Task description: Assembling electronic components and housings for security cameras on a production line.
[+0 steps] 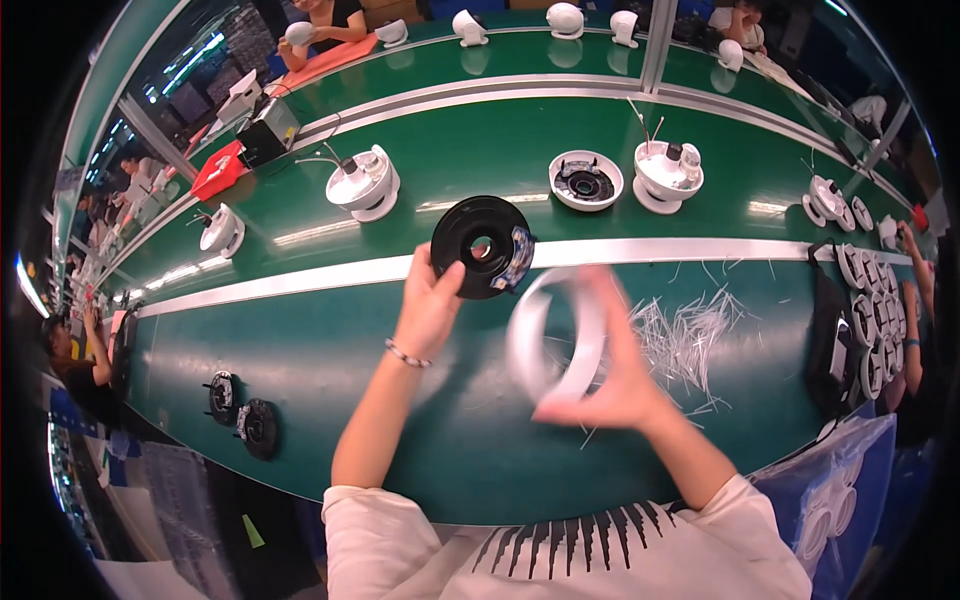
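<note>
over the desk (pixel 300 345), the left hand (pixel 428 305) grips a black disc (pixel 465 215) at its lower left edge, thumb on its face. the blurred right hand (pixel 628 375) spans a white ring (pixel 527 335), fingers above, thumb below, near the disc.

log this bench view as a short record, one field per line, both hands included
left hand: holds a black disc by its lower left edge, thumb on the near face
right hand: holds a white ring, blurred
green bench: white strips scattered at right; two dark round parts, one here and one here, at left
beyond white rail: a white bowl with a dark part inside, between the hands and a white housing
</note>
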The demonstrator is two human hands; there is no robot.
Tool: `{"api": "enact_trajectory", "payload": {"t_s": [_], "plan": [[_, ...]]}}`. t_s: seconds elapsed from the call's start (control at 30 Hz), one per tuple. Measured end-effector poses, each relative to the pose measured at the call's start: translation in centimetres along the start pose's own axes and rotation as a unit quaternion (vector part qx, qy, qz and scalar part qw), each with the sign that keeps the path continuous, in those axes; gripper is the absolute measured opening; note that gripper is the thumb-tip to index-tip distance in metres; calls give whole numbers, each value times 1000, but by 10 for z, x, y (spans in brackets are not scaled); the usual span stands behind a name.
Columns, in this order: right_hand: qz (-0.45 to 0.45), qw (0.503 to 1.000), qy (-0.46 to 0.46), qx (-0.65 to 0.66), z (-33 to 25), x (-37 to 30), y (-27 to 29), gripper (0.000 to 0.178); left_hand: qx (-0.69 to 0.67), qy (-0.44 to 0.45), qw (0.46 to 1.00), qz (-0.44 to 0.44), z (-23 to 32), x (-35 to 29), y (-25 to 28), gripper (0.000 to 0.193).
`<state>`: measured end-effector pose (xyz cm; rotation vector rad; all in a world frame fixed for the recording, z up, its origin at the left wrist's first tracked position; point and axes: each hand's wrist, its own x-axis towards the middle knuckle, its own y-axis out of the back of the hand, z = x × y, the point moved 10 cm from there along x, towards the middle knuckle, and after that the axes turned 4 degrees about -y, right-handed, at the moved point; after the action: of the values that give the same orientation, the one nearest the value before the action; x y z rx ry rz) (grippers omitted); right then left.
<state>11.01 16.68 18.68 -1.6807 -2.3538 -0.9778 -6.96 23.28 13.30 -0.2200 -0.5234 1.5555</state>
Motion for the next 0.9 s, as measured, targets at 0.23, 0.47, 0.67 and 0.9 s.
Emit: {"api": "enact_trajectory", "payload": {"t_s": [0.23, 0.47, 0.67, 0.9], "plan": [[94, 967, -70, 226, 37, 33, -11, 105, 23, 14, 994, -109, -60, -48, -39, 74], [30, 996, -74, 45, 30, 32, -45, 112, -273, 256, 901, -218, -53, -72, -55, 82], [41, 903, -182, 388, 48, 44, -68, 102, -263, 257, 921, -130, -64, -68, -35, 82], [30, 822, -234, 519, 39, 46, -90, 97, -242, 210, 946, -51, -62, -58, -14, 73]]}}
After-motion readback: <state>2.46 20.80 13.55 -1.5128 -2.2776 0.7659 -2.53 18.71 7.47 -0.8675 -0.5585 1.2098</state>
